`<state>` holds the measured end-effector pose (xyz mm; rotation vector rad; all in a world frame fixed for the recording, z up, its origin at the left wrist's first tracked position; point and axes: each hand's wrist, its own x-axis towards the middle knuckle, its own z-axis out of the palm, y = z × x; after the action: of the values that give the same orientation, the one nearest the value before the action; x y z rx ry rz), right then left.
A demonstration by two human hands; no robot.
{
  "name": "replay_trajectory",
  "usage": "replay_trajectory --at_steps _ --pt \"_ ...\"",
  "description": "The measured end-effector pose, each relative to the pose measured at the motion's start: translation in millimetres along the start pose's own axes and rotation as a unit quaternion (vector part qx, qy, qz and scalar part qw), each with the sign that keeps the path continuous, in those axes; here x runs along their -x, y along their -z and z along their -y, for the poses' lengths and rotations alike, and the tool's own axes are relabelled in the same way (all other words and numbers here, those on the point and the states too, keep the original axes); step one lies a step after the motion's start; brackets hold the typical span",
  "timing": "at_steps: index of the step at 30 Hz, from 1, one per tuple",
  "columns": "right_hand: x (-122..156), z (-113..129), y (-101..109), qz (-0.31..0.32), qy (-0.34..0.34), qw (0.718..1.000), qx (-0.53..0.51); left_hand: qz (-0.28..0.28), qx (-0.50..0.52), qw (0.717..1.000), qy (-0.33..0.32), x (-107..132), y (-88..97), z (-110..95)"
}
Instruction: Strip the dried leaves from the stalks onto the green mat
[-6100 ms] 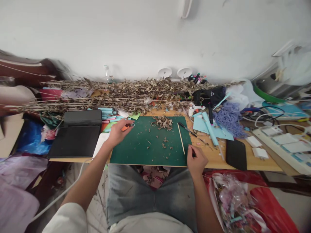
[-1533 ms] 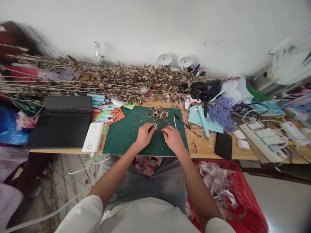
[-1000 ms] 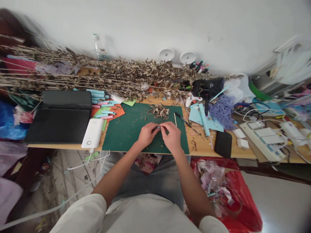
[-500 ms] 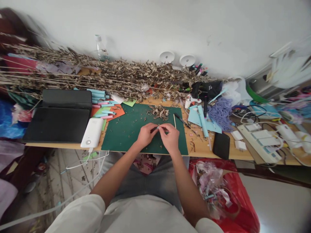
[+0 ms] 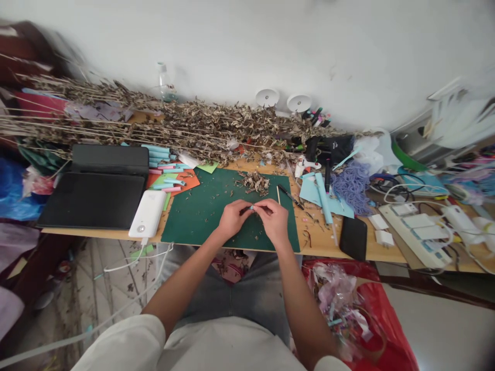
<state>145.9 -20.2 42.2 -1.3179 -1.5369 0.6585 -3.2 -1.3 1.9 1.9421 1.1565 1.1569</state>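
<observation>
My left hand point(image 5: 232, 218) and my right hand point(image 5: 274, 218) meet over a green cutting mat point(image 5: 197, 216). Between their fingertips is a small light-blue piece point(image 5: 252, 207), perhaps paper; the fingers cover most of it. Both hands are closed in a pinch on it. Just beyond them lies a heap of dry, crumbled leaves point(image 5: 255, 183) on the mat. A black pen point(image 5: 290, 196) and a thin pale stick point(image 5: 278, 195) rest to the right of my right hand.
Dried leafy stalks point(image 5: 216, 123) run along the back. To the left are a black tablet case point(image 5: 93, 198), a white power bank point(image 5: 147, 214) and blue and pink paper rolls point(image 5: 158, 154). Rightward are a phone point(image 5: 353, 238), purple yarn point(image 5: 351, 188) and a power strip point(image 5: 415, 234).
The view has shifted slightly, so the table sits a little lower. My fingers have moved slightly around the light-blue piece, which both hands still pinch.
</observation>
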Motion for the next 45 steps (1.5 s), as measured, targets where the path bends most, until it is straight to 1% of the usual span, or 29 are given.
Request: replay_trajectory --at_steps 3,6,8,11,15,19,21,25,29,31,33,35,38,40,43,45 --pt "4 0 -1 0.004 0.066 0.996 0.058 0.001 0.002 1.000 0.002 0 0.2 1" --pt "7 -2 -5 -0.004 0.102 0.991 0.090 -0.001 0.000 1.000 -0.001 0 0.4 2" --pt "8 -2 -6 -0.009 0.104 0.989 0.101 -0.002 -0.003 1.000 -0.001 0 0.4 3" --pt "7 4 -4 -0.014 0.080 0.991 0.103 -0.007 -0.007 1.000 0.002 -1 0.0 3" --pt "2 12 2 -0.025 0.056 0.995 0.075 -0.011 -0.003 1.000 0.009 -1 -0.8 2" --pt "0 12 3 -0.055 0.047 0.996 0.058 -0.004 -0.002 1.000 0.011 -1 -0.5 1" --pt "1 9 0 -0.053 0.056 0.995 0.063 -0.001 -0.004 1.000 0.013 -1 -0.2 1" --pt "3 0 -4 -0.027 0.085 0.993 0.077 0.001 -0.003 1.000 0.013 0 0.0 1" --pt "6 -6 -4 -0.034 0.123 0.983 0.135 0.001 -0.006 1.000 0.011 0 -0.1 1" --pt "7 -6 -3 -0.020 0.145 0.974 0.173 -0.003 -0.011 1.000 0.010 0 0.0 1" --pt "6 -5 -3 0.001 0.152 0.969 0.195 -0.007 -0.015 1.000 0.010 0 0.1 1" --pt "4 -3 -4 0.013 0.136 0.974 0.180 -0.013 -0.016 1.000 0.011 -1 0.2 2" --pt "1 -1 -4 0.014 0.085 0.990 0.110 -0.015 -0.014 1.000 0.012 -1 0.3 1" --pt "-1 1 -3 0.019 0.061 0.995 0.081 -0.012 -0.013 1.000 0.011 -1 0.5 1" --pt "-5 4 -1 0.029 0.034 0.996 0.072 -0.009 -0.014 1.000 0.011 0 0.7 1" --pt "-9 4 1 0.047 0.016 0.996 0.069 -0.008 -0.016 1.000 0.010 0 0.7 1"
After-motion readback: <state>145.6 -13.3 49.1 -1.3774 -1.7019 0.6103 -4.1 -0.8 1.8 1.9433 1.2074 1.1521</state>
